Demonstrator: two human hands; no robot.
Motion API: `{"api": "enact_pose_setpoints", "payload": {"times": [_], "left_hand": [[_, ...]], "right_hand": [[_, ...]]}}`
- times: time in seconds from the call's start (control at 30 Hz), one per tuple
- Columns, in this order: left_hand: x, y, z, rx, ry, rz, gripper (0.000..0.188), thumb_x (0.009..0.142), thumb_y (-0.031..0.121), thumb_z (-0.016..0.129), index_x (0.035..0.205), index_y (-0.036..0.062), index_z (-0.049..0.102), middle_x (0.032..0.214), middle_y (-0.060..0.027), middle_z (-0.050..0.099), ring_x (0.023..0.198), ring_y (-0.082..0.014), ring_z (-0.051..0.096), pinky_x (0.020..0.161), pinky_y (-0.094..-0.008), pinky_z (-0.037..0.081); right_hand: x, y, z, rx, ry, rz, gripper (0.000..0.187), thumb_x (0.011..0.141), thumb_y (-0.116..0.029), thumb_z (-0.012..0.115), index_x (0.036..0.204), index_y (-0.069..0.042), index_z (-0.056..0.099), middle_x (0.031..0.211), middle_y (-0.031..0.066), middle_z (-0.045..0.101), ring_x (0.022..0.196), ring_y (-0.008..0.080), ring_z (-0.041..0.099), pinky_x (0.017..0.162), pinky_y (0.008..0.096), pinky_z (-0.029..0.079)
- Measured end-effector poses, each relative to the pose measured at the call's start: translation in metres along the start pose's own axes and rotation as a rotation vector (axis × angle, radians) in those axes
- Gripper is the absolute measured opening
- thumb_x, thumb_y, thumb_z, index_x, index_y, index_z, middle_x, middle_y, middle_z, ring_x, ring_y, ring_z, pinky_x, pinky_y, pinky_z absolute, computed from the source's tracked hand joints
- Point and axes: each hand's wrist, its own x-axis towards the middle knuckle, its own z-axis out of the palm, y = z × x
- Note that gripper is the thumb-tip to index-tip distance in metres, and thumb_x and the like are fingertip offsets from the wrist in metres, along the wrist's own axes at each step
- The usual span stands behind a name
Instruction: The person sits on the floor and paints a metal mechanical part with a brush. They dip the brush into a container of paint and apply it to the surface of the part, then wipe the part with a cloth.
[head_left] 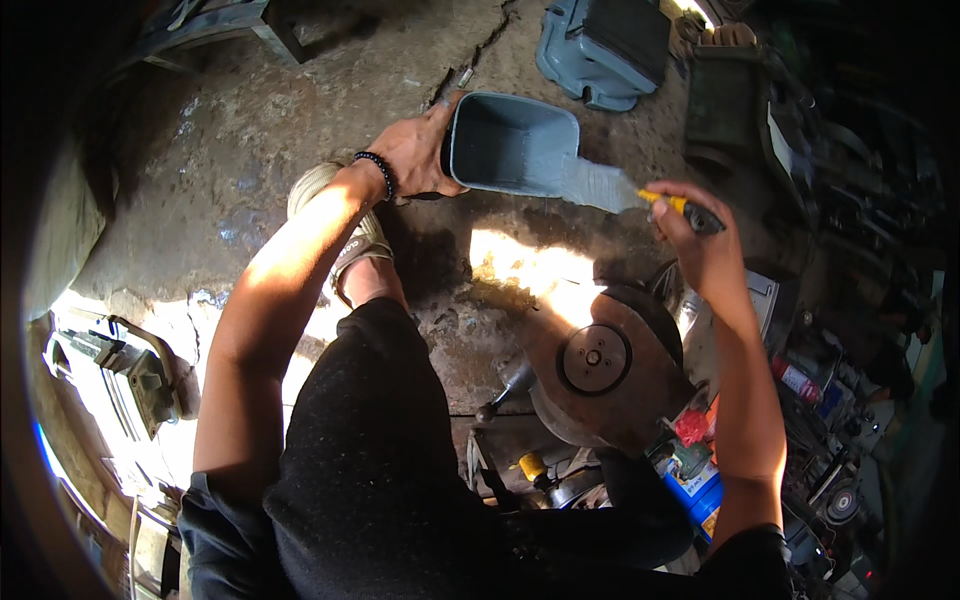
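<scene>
Gleaming at far left: a boxy metal item with a curved bar beside it, half washed out by sunlight; its kind cannot be told.
Floor: worn, stained concrete, with a dark crack running toward the upper edge.
Shoe: pale and ribbed, with a strap, just below the left wrist.
Left hand: the hand is partly closed, gripping the left wall of the grey container near its rim; a dark beaded bracelet circles the wrist.
Grey container: a deep bin with rounded corners, its mouth facing the camera, above the middle of the view.
Round machine: a brown housing with a dark central disc, nearer the body.
Grey housing: a bulky casting, beyond the container.
Brush: wide, flat and blurred, its pale end at the container's lower right corner; contact cannot be told.
Right hand: the hand is curled around the brush's yellow-and-black handle.
Blue box: among clutter at lower right.
</scene>
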Motion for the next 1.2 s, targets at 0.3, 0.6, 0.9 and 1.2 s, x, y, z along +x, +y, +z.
{"api": "enact_pose_setpoints", "payload": {"times": [0.3, 0.6, 0.9, 1.2], "left_hand": [[-0.005, 0.005, 0.0, 0.952, 0.022, 0.192, 0.083, 0.088, 0.027, 0.065, 0.153, 0.0061, 0.019, 0.135, -0.0109, 0.055, 0.128, -0.0229, 0.05, 0.114, -0.0304, 0.037], [-0.012, 0.039, -0.014, 0.529, -0.007, -0.072, 0.076, 0.087, 0.026, 0.066, 0.151, 0.0138, 0.027, 0.137, -0.0113, 0.055, 0.126, -0.0258, 0.053, 0.113, -0.0354, 0.039], [-0.007, 0.017, -0.003, 0.344, 0.115, 0.079, 0.068, 0.084, 0.02, 0.065, 0.14, 0.051, 0.042, 0.14, -0.0118, 0.052, 0.128, -0.0369, 0.051, 0.121, -0.0458, 0.029], [-0.006, 0.021, -0.009, 1.633, -0.344, 0.342, 0.069, 0.091, 0.014, 0.059, 0.142, 0.0527, 0.033, 0.142, -0.0039, 0.053, 0.136, -0.0337, 0.042, 0.123, -0.051, 0.022]], "right_hand": [[0.029, 0.071, 0.044, 0.843, 0.219, 0.588, 0.02, 0.094, -0.022, 0.059, 0.089, -0.003, 0.063, 0.066, 0.0057, 0.059, 0.053, 0.0127, 0.055, 0.05, 0.027, 0.043], [0.002, 0.061, 0.009, 0.641, 0.31, 0.398, 0.019, 0.096, -0.019, 0.058, 0.098, -0.001, 0.062, 0.07, 0.0052, 0.061, 0.056, 0.0106, 0.057, 0.053, 0.0242, 0.045], [-0.003, 0.04, 0.054, 0.149, 0.215, -0.169, 0.016, 0.09, -0.009, 0.068, 0.104, -0.001, 0.071, 0.088, 0.0086, 0.071, 0.075, 0.0167, 0.068, 0.071, 0.0283, 0.054], [-0.021, 0.045, 0.039, -0.085, 0.069, -0.122, 0.016, 0.088, -0.008, 0.07, 0.102, 0.0, 0.071, 0.091, 0.0112, 0.073, 0.078, 0.0159, 0.068, 0.072, 0.0279, 0.053]]}}
